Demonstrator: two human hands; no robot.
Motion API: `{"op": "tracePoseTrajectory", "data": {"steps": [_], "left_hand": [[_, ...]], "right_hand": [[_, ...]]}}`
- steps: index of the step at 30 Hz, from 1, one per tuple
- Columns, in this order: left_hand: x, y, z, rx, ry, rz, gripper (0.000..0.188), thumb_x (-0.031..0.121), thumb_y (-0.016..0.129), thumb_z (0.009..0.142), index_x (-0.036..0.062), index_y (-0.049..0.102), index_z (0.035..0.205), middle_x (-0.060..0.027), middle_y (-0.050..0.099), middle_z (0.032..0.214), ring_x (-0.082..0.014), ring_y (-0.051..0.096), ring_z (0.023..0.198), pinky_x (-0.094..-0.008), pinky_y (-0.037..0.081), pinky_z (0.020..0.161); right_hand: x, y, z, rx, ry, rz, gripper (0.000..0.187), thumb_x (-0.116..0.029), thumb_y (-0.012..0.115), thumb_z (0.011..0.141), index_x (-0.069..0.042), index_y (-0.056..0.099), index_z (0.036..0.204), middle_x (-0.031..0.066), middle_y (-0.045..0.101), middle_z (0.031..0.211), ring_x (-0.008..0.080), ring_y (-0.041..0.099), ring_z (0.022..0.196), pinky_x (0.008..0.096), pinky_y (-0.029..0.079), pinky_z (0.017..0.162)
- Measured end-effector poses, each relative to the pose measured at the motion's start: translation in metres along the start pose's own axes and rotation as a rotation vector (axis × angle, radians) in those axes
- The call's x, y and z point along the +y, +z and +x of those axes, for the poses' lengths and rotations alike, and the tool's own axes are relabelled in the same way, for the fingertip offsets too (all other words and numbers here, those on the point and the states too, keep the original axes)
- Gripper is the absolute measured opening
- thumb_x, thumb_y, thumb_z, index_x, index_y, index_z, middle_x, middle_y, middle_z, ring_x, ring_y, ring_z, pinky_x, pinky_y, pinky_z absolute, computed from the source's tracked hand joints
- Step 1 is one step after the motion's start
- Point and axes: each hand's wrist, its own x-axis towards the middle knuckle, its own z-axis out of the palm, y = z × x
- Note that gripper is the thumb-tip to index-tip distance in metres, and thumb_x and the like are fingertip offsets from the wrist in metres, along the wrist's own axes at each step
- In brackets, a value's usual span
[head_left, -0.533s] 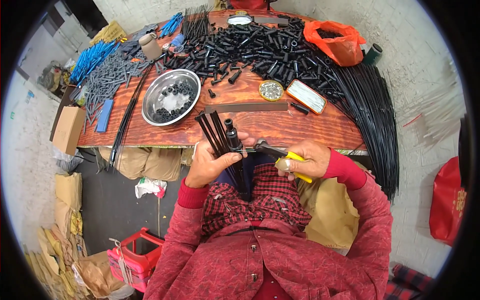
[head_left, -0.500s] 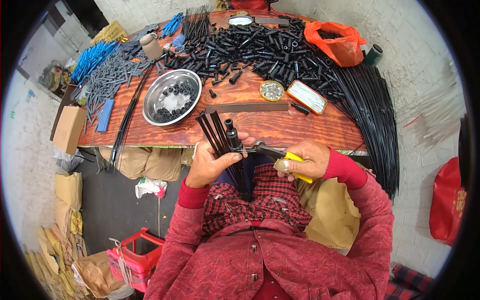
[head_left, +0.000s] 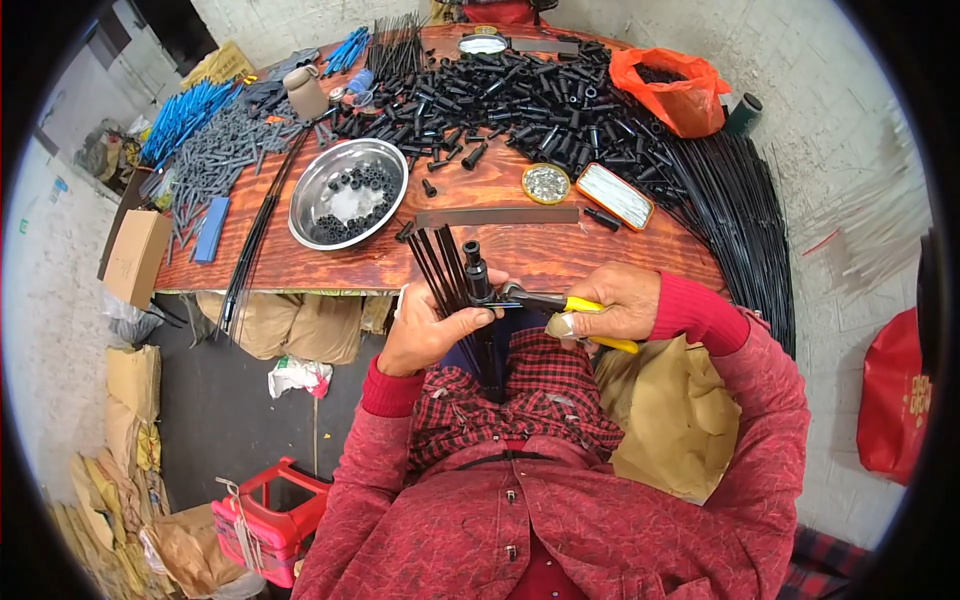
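My left hand is closed around a bundle of thin black rods, which look like umbrella ribs. A black ringed plastic tube, like an umbrella runner, stands upright beside the rods in the same grip. My right hand grips pliers with yellow handles, the handles spread somewhat apart. The dark jaws point left and reach the flange of the tube, by my left thumb tip. A thin wire shows at that spot; whether the jaws bite on it is too small to tell.
Across the wooden table lie a steel bowl of small black rings, a flat metal bar, two tins and a heap of black tubes. Long black rods hang over the right edge. A red stool stands at lower left.
My left hand has shifted slightly right with the rods and tube. The plier jaws are nearer the tube, and the pliers lie more level. My right elbow has swung outward.
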Motion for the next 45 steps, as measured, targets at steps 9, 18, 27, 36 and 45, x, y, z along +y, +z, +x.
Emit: {"op": "tracePoseTrajectory", "data": {"steps": [9,18,27,36,45], "left_hand": [[-0.002,0.003,0.002,0.01,-0.02,0.017,0.04,0.008,0.072,0.081,-0.0057,0.061,0.116,-0.0118,0.07,0.097,-0.0179,0.067,0.09,-0.0323,0.051,0.086],[-0.001,0.002,0.004,0.024,-0.039,0.038,0.041,0.01,0.073,0.081,-0.0061,0.061,0.116,-0.0125,0.07,0.096,-0.0186,0.067,0.089,-0.032,0.052,0.085],[-0.014,-0.008,0.002,0.066,0.029,0.052,0.043,0.011,0.075,0.079,-0.0072,0.059,0.115,-0.0151,0.07,0.099,-0.0195,0.068,0.09,-0.033,0.053,0.085],[-0.019,-0.014,0.005,0.068,0.026,-0.058,0.039,0.006,0.07,0.082,-0.0074,0.059,0.117,-0.0173,0.069,0.106,-0.0209,0.066,0.099,-0.0348,0.051,0.092],[-0.028,-0.021,0.002,0.11,0.029,-0.017,0.046,0.015,0.076,0.079,-0.0058,0.058,0.116,-0.018,0.07,0.102,-0.0211,0.068,0.094,-0.0348,0.052,0.088]], "right_hand": [[-0.003,0.004,-0.006,-0.04,0.015,0.343,0.038,-0.035,0.053,0.099,0.0,0.066,0.097,0.0056,0.069,0.086,0.0096,0.064,0.072,0.0245,0.052,0.065],[0.003,0.009,-0.002,0.034,-0.017,0.214,0.035,-0.032,0.053,0.099,-0.001,0.065,0.089,0.004,0.068,0.081,0.0095,0.064,0.068,0.0248,0.052,0.061],[0.043,0.062,0.028,0.382,-0.344,0.085,0.024,-0.026,0.054,0.095,-0.006,0.061,0.085,0.0041,0.064,0.066,0.0165,0.062,0.058,0.0319,0.048,0.054],[0.064,0.092,0.072,0.808,-0.566,-0.206,0.02,-0.021,0.063,0.085,-0.006,0.054,0.076,0.0116,0.051,0.063,0.0341,0.054,0.053,0.0403,0.04,0.047],[0.069,0.108,0.099,0.997,-0.617,-0.258,0.019,-0.018,0.069,0.078,-0.006,0.055,0.079,0.01,0.054,0.067,0.0314,0.057,0.056,0.0394,0.041,0.048]]}}
